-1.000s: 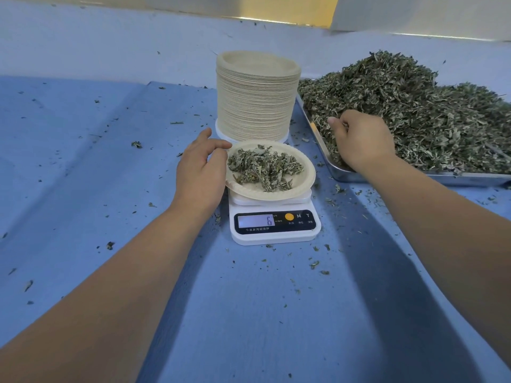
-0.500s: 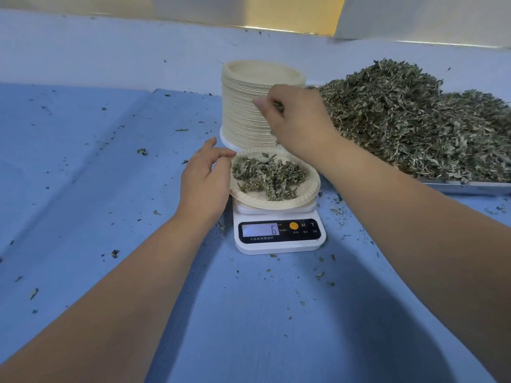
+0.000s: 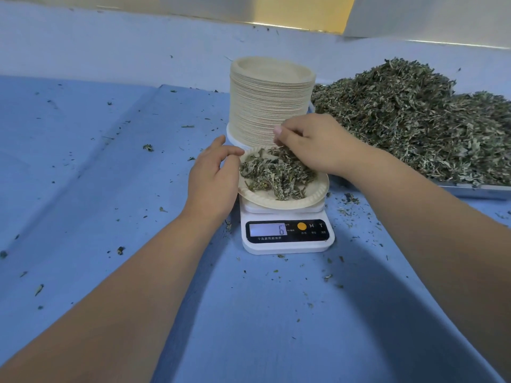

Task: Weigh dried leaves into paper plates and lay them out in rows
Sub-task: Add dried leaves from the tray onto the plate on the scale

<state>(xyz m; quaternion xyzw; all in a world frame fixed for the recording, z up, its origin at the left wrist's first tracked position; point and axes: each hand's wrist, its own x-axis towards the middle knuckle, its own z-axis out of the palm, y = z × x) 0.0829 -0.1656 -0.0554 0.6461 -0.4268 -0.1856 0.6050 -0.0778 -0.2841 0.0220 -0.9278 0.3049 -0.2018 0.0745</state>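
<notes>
A paper plate point(image 3: 315, 199) holding a small heap of dried leaves point(image 3: 273, 175) sits on a white digital scale point(image 3: 287, 236) whose display reads 6. My left hand point(image 3: 213, 181) rests against the plate's left rim with relaxed fingers. My right hand point(image 3: 315, 145) hovers low over the plate's far side, its fingers curled round a pinch of dried leaves that touch the heap. A tall stack of paper plates point(image 3: 269, 103) stands just behind the scale.
A metal tray point(image 3: 470, 190) piled high with dried leaves point(image 3: 414, 120) lies to the right. Blue cloth point(image 3: 96, 189) covers the table, strewn with leaf crumbs. A pale wall runs along the back.
My right hand left the tray with a pinch of leaves, swung left above the scale, then came down onto the plate. The left hand stayed at the rim; the display still reads 6.
</notes>
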